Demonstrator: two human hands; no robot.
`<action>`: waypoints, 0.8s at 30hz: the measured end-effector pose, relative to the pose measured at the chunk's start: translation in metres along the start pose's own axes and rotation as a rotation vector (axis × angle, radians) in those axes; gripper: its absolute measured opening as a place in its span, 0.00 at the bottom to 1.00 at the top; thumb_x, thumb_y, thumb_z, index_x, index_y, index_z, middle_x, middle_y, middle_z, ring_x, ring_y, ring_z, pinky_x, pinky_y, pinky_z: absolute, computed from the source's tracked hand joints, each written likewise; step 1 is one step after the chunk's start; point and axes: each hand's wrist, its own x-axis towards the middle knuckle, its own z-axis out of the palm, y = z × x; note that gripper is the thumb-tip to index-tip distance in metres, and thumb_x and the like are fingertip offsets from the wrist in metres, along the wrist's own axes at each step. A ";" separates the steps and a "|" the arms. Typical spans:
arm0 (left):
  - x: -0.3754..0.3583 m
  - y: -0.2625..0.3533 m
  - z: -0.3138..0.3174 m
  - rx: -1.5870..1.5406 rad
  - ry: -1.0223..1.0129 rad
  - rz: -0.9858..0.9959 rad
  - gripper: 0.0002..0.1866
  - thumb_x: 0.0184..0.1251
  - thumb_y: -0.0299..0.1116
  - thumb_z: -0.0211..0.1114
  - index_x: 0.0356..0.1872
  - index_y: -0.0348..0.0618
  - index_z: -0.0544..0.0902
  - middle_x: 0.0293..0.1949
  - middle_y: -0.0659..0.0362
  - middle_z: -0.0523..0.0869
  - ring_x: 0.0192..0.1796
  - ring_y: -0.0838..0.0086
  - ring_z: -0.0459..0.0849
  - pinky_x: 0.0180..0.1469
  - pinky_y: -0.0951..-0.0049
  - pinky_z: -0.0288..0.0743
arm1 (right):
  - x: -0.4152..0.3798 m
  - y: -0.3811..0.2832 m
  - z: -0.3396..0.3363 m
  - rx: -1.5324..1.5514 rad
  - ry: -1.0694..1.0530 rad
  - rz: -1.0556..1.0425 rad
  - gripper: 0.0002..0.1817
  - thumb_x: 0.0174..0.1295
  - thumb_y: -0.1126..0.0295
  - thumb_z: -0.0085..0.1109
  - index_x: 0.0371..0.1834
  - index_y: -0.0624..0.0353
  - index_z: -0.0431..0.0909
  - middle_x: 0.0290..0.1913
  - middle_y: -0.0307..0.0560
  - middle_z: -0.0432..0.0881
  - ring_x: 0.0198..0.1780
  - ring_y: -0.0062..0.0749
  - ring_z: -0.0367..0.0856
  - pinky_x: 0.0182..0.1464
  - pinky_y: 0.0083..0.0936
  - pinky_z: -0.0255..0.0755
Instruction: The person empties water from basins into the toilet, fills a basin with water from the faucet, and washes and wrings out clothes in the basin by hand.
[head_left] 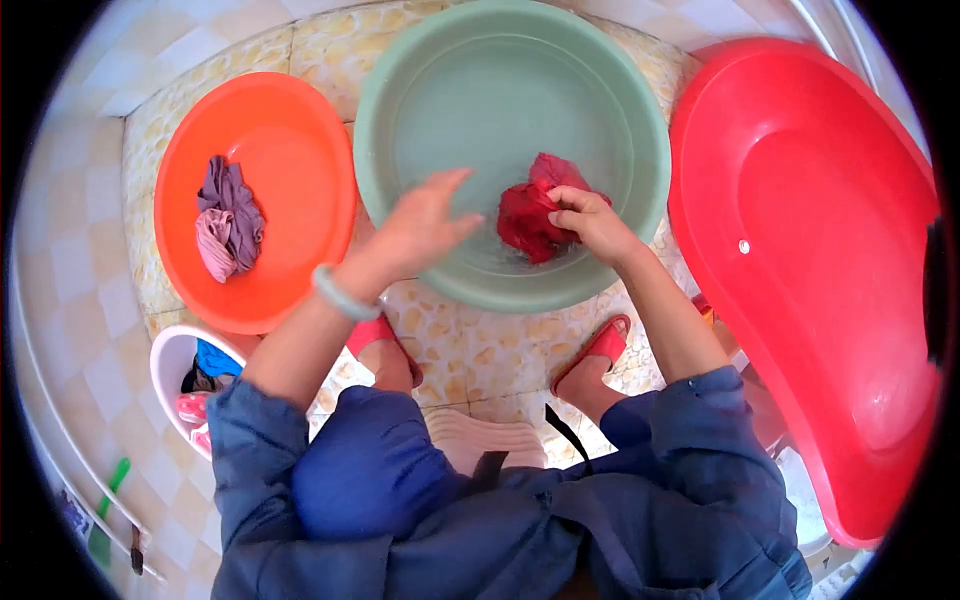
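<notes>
A large green basin (400, 250) with water in it stands on the floor in front of me. Inside it, toward the right, a wet red cloth (528, 222) lies bunched up, partly in the water. My right hand (590, 222) pinches this cloth between thumb and fingers. Over the basin's left front rim hovers my left hand (425, 222), fingers spread and holding nothing, slightly blurred. A pale bracelet (345, 293) circles the left wrist. The exact kind of the red cloth cannot be made out.
An orange basin (300, 200) at the left holds crumpled purple and pink cloths (232, 215). Below it, a white bucket (170, 375) contains several garments. A long red tub (800, 200) flanks the right side. Red slippers (600, 345) are on my feet.
</notes>
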 end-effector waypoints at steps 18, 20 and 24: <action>-0.005 0.000 0.020 0.332 -0.392 0.116 0.17 0.47 0.36 0.73 0.33 0.41 0.75 0.32 0.50 0.82 0.40 0.52 0.80 0.44 0.56 0.72 | 0.086 0.028 0.056 -0.898 0.059 -0.445 0.20 0.58 0.69 0.55 0.56 0.58 0.75 0.48 0.56 0.80 0.51 0.52 0.78 0.54 0.42 0.72; -0.012 -0.005 0.021 0.343 -0.319 0.219 0.16 0.48 0.37 0.74 0.32 0.42 0.76 0.30 0.52 0.82 0.39 0.54 0.80 0.45 0.56 0.71 | 0.098 0.032 0.071 -1.016 -0.046 -0.423 0.18 0.57 0.69 0.54 0.52 0.57 0.77 0.47 0.57 0.81 0.51 0.52 0.79 0.53 0.42 0.72; -0.019 -0.005 0.010 0.190 -0.189 0.188 0.13 0.51 0.35 0.73 0.30 0.41 0.77 0.28 0.55 0.81 0.38 0.59 0.80 0.51 0.57 0.69 | 0.108 0.024 0.060 -1.104 -0.224 -0.192 0.16 0.55 0.71 0.53 0.46 0.56 0.80 0.48 0.58 0.81 0.50 0.53 0.79 0.52 0.42 0.74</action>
